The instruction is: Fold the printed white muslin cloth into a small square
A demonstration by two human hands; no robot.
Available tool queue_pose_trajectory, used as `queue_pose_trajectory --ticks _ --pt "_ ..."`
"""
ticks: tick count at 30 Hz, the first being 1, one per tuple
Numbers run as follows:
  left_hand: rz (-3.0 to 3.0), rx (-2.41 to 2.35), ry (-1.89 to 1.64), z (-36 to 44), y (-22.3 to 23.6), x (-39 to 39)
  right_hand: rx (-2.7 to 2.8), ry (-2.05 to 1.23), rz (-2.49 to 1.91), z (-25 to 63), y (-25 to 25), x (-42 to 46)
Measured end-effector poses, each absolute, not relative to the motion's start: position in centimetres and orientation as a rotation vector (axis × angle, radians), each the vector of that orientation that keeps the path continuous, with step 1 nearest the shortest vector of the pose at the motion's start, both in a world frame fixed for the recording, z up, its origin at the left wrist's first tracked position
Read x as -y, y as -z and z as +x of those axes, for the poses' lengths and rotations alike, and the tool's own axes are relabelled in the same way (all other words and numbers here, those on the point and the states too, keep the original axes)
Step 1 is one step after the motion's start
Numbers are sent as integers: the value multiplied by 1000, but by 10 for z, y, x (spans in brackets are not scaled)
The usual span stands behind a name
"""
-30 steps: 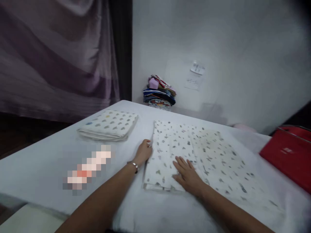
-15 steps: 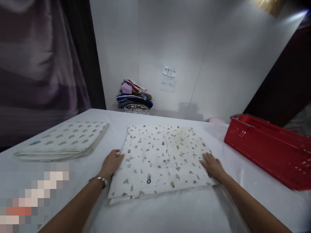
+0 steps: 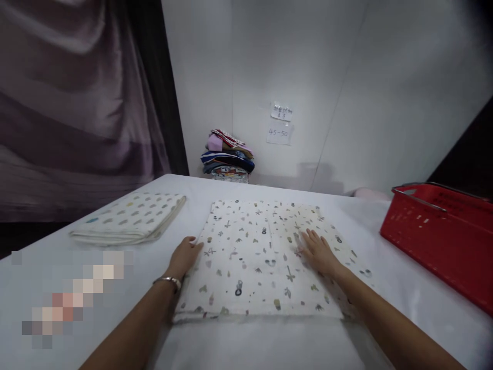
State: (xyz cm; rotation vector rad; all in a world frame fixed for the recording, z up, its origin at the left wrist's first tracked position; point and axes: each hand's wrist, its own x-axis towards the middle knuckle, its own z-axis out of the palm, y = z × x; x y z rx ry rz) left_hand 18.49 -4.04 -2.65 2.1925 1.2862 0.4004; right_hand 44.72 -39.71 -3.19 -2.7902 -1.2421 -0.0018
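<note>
A white cloth [image 3: 246,257] printed with small grey, green and black motifs lies folded on the white table before me. My left hand [image 3: 186,255] rests against its left edge, fingers loosely apart, some of them out of sight. A silver bracelet [image 3: 169,281] circles that wrist. Flat on the right part of the cloth lies my right hand [image 3: 316,252], its fingers spread and pressing the fabric. Past this hand, a printed layer reaches farther to the right.
To the left lies a folded white cloth with grey spots [image 3: 134,218]. A red plastic basket [image 3: 435,241] with a metal handle stands at right. Behind the table is a pile of folded fabrics [image 3: 228,156], near paper notes [image 3: 280,132] on the wall. A pixelated patch covers the lower left.
My right hand has slid inward from the cloth's right edge onto its surface. More printed fabric shows to the right of it. My left hand stays at the left edge; the view has shifted slightly.
</note>
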Motion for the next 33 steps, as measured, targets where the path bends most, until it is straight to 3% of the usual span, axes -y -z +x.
queue_pose_trajectory --ticks 5,10,16,21,25,31,33 --pt "2252 -1272 -445 180 31 50 1037 -145 -2868 497 46 395" --pt "2271 -1254 -402 180 28 55 994 -31 -2978 520 53 390" --pt "2273 -1277 -382 182 28 57 1374 -53 -2728 500 34 267" --pt "2228 -1269 -401 180 32 57 1440 -166 -2705 533 37 202" --pt "2238 -1283 -393 179 34 58 1276 -188 -2857 572 47 200" --pt "2227 -1275 -379 179 34 58 1271 96 -2893 600 52 236" --pt "2220 -1275 -370 180 32 59 1054 5 -2988 614 56 249"
